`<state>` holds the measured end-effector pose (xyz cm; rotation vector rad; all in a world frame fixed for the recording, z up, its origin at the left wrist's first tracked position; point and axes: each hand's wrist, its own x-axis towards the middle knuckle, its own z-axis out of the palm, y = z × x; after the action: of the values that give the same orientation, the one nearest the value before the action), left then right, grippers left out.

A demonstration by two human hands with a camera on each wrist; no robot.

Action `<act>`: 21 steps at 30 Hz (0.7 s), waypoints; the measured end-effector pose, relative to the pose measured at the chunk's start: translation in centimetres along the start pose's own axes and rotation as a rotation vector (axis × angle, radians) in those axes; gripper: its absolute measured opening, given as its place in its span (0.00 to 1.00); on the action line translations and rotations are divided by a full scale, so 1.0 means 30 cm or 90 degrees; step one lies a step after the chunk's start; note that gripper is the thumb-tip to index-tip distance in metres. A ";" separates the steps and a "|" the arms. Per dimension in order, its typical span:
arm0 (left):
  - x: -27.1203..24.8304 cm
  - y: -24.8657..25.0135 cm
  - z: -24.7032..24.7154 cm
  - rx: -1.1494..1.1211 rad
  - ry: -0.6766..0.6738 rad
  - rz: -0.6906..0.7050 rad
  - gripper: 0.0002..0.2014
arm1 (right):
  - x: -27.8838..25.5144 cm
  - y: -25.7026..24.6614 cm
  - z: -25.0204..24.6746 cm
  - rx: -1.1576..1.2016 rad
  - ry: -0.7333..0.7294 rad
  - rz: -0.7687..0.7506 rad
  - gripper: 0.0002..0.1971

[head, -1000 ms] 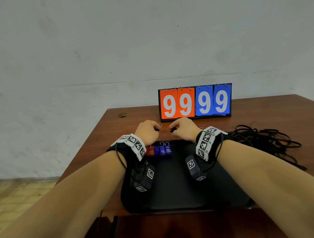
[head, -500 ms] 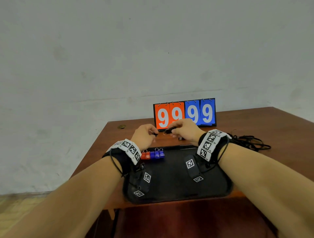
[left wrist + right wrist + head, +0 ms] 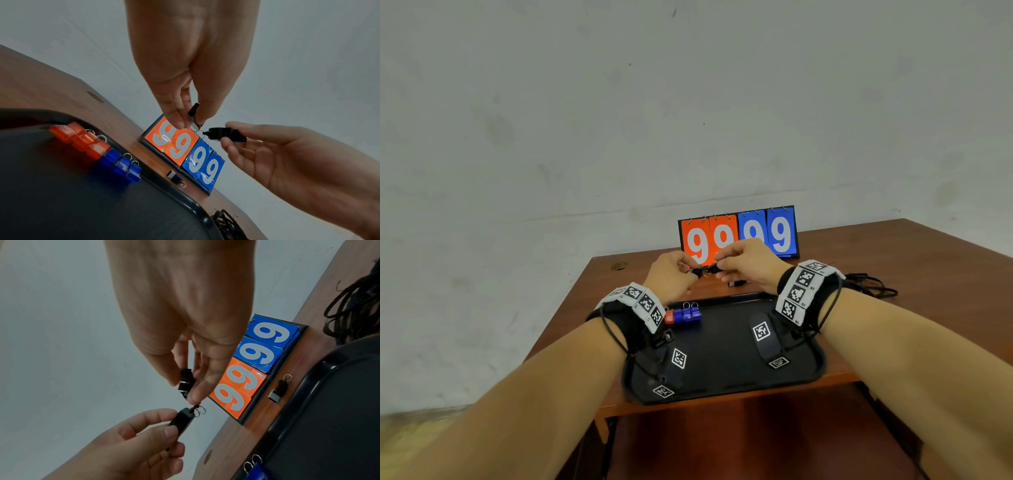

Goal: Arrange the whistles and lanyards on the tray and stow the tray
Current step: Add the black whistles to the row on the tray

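**Two black whistles joined at the rings, held up before the scoreboard**

Since half a second ago our hands have risen from just above the wooden table (image 3: 914,246) to the height of the orange and blue flip scoreboard (image 3: 738,233), and they have drawn closer together. The flat black plastic tray (image 3: 726,342) lies where it lay.

From the head view we see only dark bits between the fingertips. The wrist views tell more. Our left hand (image 3: 191,53) pinches one small black plastic whistle (image 3: 193,112) between thumb and forefinger, the other fingers loosely curled. Our right hand (image 3: 180,305) pinches a second black plastic whistle (image 3: 185,382) the same way. Their thin metal split rings (image 3: 199,411) meet between the two hands; whether they are linked we cannot tell.

The left wrist view alone shows three translucent orange whistles (image 3: 79,139) and three translucent blue whistles (image 3: 121,165) in a row along the tray's far edge. A third black whistle with a grey mouthpiece (image 3: 278,390) lies on the table between tray and scoreboard. The tangled black cord lanyards (image 3: 357,305) lie on the table to the right, off the tray.
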<state>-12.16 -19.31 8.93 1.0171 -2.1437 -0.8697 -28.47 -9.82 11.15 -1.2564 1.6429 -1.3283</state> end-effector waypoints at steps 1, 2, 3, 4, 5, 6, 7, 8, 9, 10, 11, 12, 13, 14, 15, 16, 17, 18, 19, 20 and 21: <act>-0.003 -0.001 0.002 -0.008 -0.002 -0.006 0.10 | -0.003 0.000 0.001 0.009 0.004 0.007 0.12; -0.006 -0.002 0.004 -0.018 -0.005 -0.015 0.10 | -0.005 0.001 0.001 0.014 0.003 0.014 0.12; -0.008 -0.002 0.005 -0.026 -0.010 -0.023 0.10 | -0.006 0.004 0.001 0.014 -0.003 0.020 0.12; -0.011 -0.001 0.004 -0.027 -0.016 -0.028 0.10 | -0.007 0.007 0.001 0.007 -0.014 0.024 0.12; -0.011 -0.002 0.004 -0.026 -0.022 -0.031 0.10 | -0.007 0.012 0.001 -0.006 -0.029 0.026 0.13; -0.009 -0.004 0.005 -0.025 -0.028 -0.035 0.10 | -0.007 0.016 0.001 -0.022 -0.045 0.028 0.14; -0.008 -0.007 0.006 -0.022 -0.033 -0.036 0.10 | -0.007 0.019 0.001 -0.039 -0.055 0.028 0.15; -0.007 -0.008 0.007 -0.012 -0.037 -0.036 0.11 | -0.006 0.023 0.000 -0.055 -0.061 0.029 0.16; -0.007 -0.009 0.008 0.002 -0.042 -0.035 0.12 | -0.006 0.027 0.000 -0.066 -0.063 0.029 0.16; -0.006 -0.010 0.011 0.015 -0.050 -0.036 0.12 | -0.003 0.031 -0.001 -0.075 -0.063 0.031 0.16; -0.006 -0.012 0.013 0.026 -0.061 -0.042 0.13 | -0.002 0.036 -0.002 -0.081 -0.064 0.034 0.16; -0.004 -0.014 0.015 0.031 -0.075 -0.049 0.13 | 0.002 0.041 -0.004 -0.087 -0.064 0.039 0.15; -0.003 -0.014 0.017 0.037 -0.089 -0.055 0.13 | 0.006 0.047 -0.005 -0.092 -0.063 0.043 0.15; 0.000 -0.016 0.018 0.045 -0.101 -0.057 0.14 | 0.011 0.053 -0.008 -0.101 -0.062 0.045 0.15; 0.005 -0.021 0.020 0.057 -0.111 -0.055 0.14 | 0.017 0.059 -0.011 -0.114 -0.060 0.043 0.14; 0.011 -0.026 0.023 0.070 -0.117 -0.053 0.14 | 0.024 0.067 -0.015 -0.128 -0.060 0.040 0.14; 0.017 -0.031 0.026 0.082 -0.119 -0.049 0.14 | 0.030 0.074 -0.018 -0.140 -0.061 0.036 0.13; 0.023 -0.036 0.031 0.096 -0.117 -0.047 0.14 | 0.036 0.084 -0.022 -0.148 -0.064 0.032 0.13; 0.030 -0.042 0.037 0.111 -0.112 -0.043 0.13 | 0.041 0.092 -0.024 -0.156 -0.069 0.028 0.13; 0.039 -0.048 0.044 0.126 -0.106 -0.038 0.13 | 0.048 0.102 -0.026 -0.164 -0.074 0.024 0.13; 0.049 -0.054 0.050 0.143 -0.099 -0.033 0.13 | 0.054 0.111 -0.027 -0.176 -0.078 0.020 0.13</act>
<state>-13.36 -20.85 7.16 1.1536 -2.3978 -0.7666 -30.60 -11.04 8.25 -1.4344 1.7935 -1.0093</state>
